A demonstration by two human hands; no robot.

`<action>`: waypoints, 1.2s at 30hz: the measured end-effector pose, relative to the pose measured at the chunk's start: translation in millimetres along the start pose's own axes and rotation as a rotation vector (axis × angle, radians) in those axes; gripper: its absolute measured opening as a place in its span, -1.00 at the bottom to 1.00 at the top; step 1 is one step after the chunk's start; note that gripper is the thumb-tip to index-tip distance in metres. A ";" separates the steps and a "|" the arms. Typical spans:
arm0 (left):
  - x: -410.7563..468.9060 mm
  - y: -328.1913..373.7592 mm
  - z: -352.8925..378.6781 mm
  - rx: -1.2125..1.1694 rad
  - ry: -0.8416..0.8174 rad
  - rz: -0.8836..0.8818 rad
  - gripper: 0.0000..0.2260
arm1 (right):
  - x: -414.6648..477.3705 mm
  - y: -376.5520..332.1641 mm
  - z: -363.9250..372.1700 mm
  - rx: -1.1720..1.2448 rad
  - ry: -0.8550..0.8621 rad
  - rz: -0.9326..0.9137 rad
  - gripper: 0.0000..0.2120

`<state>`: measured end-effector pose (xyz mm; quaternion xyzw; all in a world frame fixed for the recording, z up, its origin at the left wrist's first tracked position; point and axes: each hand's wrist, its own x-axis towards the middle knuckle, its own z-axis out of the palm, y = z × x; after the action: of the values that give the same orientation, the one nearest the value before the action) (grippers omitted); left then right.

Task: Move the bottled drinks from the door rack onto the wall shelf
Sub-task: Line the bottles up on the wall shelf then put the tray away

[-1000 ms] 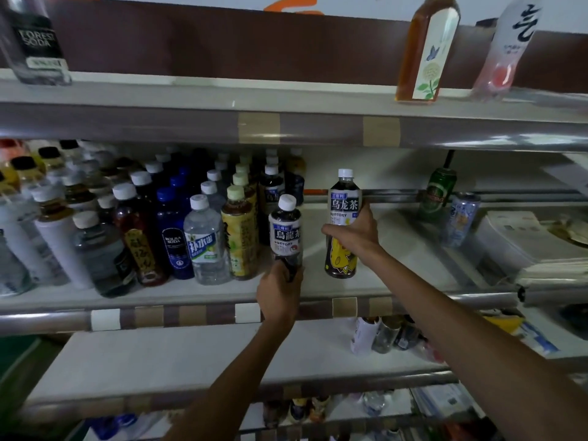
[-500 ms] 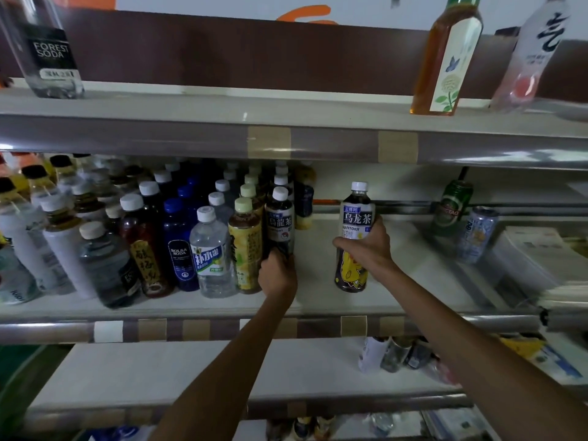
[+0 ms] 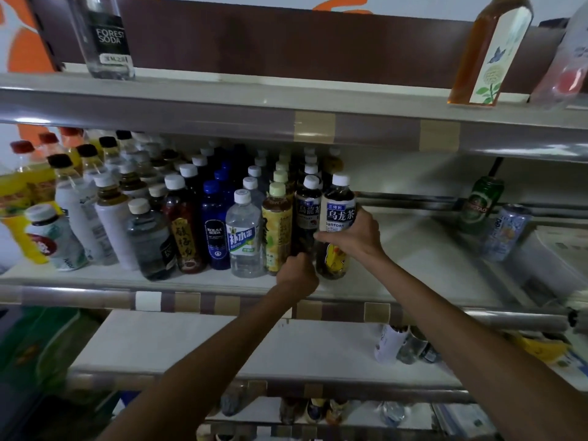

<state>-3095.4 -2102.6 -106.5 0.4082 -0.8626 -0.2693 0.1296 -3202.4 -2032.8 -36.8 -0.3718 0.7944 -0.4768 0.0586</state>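
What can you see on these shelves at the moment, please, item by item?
Forest Soda bottle: one, clear, top shelf, left.
tall bottle: one, amber, top shelf, right.
pink bottle: one, pale pink, top shelf, far right.
mixed bottles: many, assorted colours, middle shelf, left.
left tea bottle: one, dark, middle shelf.
right tea bottle: one, dark, beside it.
cans: two, green and silver, middle shelf, right.
left hand: grips left tea bottle's base.
right hand: grips right tea bottle.
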 end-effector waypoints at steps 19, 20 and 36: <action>-15.7 -37.2 -13.0 0.219 0.072 0.202 -0.76 | -0.5 27.4 86.4 0.033 0.022 0.035 -0.12; -13.8 -37.5 -12.7 0.217 0.073 0.209 -0.76 | 2.8 34.0 88.8 0.042 0.003 0.028 -0.09; -47.7 -40.7 -30.9 0.259 0.033 0.342 -0.74 | -115.8 13.4 25.8 -0.207 0.173 0.183 -0.69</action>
<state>-3025.7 -2098.0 -104.5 0.2734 -0.9445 -0.1235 0.1338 -3115.1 -1972.8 -91.7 -0.2595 0.8719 -0.4153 -0.0058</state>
